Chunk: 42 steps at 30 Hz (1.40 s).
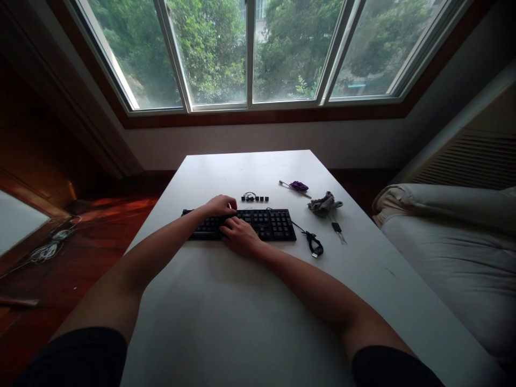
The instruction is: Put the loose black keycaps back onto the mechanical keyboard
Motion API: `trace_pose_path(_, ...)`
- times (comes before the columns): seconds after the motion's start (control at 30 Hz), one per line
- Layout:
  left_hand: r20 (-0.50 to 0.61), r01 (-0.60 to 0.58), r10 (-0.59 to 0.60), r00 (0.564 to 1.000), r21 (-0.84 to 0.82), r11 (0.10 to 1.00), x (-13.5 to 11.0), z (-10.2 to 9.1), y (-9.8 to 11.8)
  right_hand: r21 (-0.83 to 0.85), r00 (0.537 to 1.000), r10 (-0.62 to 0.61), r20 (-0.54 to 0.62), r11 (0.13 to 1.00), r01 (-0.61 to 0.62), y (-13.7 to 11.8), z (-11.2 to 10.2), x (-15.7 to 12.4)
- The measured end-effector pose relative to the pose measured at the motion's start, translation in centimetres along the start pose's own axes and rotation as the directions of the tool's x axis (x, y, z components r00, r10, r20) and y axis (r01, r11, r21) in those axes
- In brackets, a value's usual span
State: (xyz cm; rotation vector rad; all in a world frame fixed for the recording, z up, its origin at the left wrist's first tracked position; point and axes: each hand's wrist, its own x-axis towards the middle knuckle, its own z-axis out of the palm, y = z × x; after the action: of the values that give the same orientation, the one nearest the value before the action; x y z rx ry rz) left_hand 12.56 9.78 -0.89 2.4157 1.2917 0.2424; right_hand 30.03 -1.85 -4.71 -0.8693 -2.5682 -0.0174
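Observation:
A black keyboard (278,224) lies across the white table under both hands. My left hand (220,205) is over its rear rows, fingers bent and drawn together toward the thumb; whatever is between them is too small to make out. Just in front of it, my right hand (242,236) rests on the keys with its fingers somewhat apart and nothing visible in them. Behind the keyboard sits a row of small black keycaps (262,199), with a thin wire tool (250,195) next to them. The keyboard's coiled USB cable (314,244) lies to the right.
On the right of the white table (226,322) are a crumpled grey cloth (322,204), a small black-handled wire tool (337,228) and a purple duster-like item (299,186) near a thin stick. A padded sofa (447,252) stands to the right, windows beyond.

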Motion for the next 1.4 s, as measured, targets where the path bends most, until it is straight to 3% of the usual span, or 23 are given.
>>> trace_pose_path(0.13,-0.006,0.045,-0.046,0.999,-0.093,0.995,0.2,0.2,-0.2,0.002,1.000,-0.001,-0.003,1.000,0.002,0.0,-0.1,0.0)
trace_pose_path(0.27,0.022,0.109,-0.107,0.994,-0.078,0.991,0.2,0.3,-0.8,0.009,1.000,-0.002,-0.003,1.000,0.002,0.0,-0.2,-0.1)
trace_pose_path(0.77,0.090,0.137,-0.117,0.989,-0.271,0.953,0.8,1.1,-1.7,0.019,1.000,0.000,0.000,1.000,0.000,-0.1,-0.4,0.0)
trace_pose_path(0.9,-0.076,0.172,-0.188,0.979,-0.174,0.970,2.0,1.4,-1.2,0.016,1.000,0.000,0.000,1.000,0.000,-0.1,-0.5,-0.1)
trace_pose_path(1.1,-0.302,0.141,-0.126,0.945,0.028,0.990,4.7,2.2,0.7,-0.007,1.000,-0.011,-0.004,1.000,0.011,0.0,-0.3,-0.1)
trace_pose_path(1.4,-0.281,0.194,-0.152,0.948,0.129,0.973,6.2,3.2,1.7,-0.010,0.999,-0.042,-0.016,0.999,0.042,0.2,-0.2,0.0)
